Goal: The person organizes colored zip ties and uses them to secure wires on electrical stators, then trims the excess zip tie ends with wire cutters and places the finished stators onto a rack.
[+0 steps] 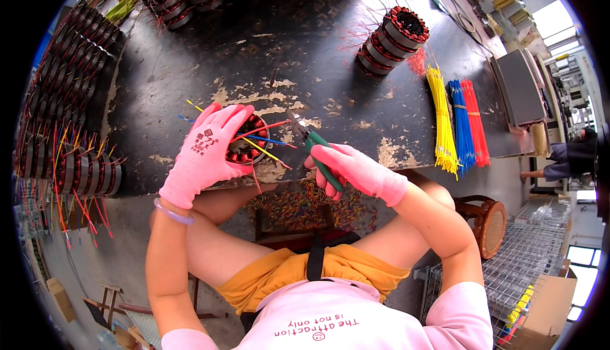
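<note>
My left hand (213, 150), in a pink glove, is wrapped over a motor stator (240, 153) at the table's near edge. Its red copper windings show beside my fingers, and part of it is hidden under the glove. Red, blue and yellow lead wires (270, 140) stick out of it to the right, and a yellow and a blue end poke out on the far left side. In my right hand (356, 171), also gloved in pink, is a pair of pliers (316, 139) with green handles. The jaws point up and left, a little apart from the wires.
A stack of stators (393, 40) stands at the table's far right. Bundles of yellow wires (443, 121), blue wires (462, 124) and red wires (474, 121) lie to the right. Rows of stators (70, 76) line the left side. Colourful wire scraps (305, 205) cover the floor below the worn black table (190, 45).
</note>
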Available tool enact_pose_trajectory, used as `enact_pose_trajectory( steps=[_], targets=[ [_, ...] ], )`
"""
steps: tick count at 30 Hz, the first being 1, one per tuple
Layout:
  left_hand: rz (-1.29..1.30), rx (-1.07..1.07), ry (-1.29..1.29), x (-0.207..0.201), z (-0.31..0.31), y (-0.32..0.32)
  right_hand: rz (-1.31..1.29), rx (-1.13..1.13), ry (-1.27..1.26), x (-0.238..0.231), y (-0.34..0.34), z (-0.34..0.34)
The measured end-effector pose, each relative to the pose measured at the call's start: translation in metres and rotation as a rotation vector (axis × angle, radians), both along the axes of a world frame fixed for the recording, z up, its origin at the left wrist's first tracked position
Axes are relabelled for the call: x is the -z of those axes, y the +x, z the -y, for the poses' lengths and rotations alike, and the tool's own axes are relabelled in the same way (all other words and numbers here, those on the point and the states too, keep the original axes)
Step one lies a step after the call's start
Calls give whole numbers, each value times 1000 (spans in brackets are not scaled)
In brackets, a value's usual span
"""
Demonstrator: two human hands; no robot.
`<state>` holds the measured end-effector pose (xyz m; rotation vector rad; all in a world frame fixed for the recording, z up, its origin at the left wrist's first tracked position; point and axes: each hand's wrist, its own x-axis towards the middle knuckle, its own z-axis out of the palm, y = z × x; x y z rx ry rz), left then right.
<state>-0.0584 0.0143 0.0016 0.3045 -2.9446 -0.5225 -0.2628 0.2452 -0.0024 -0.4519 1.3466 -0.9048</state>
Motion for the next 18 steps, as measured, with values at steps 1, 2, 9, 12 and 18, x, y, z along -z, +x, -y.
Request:
enact_pose_trajectory(
  steps=[1, 2, 9, 12, 18],
  targets=[
    [4, -17, -12, 0, -3, -1, 16, 32, -2, 2, -3, -1],
    [8, -34, -23, 0, -6, -3, 32, 64, -5, 4, -6, -4],
    [17, -188, -112, 1, -24, 9, 181, -42, 50, -2, -20, -24],
    [34, -158, -12, 0, -20, 3, 127, -103, 49, -5, -24, -18],
    [19, -110, -8, -2, -13, 2, 41, -164, 45, -5, -27, -5]
  ],
)
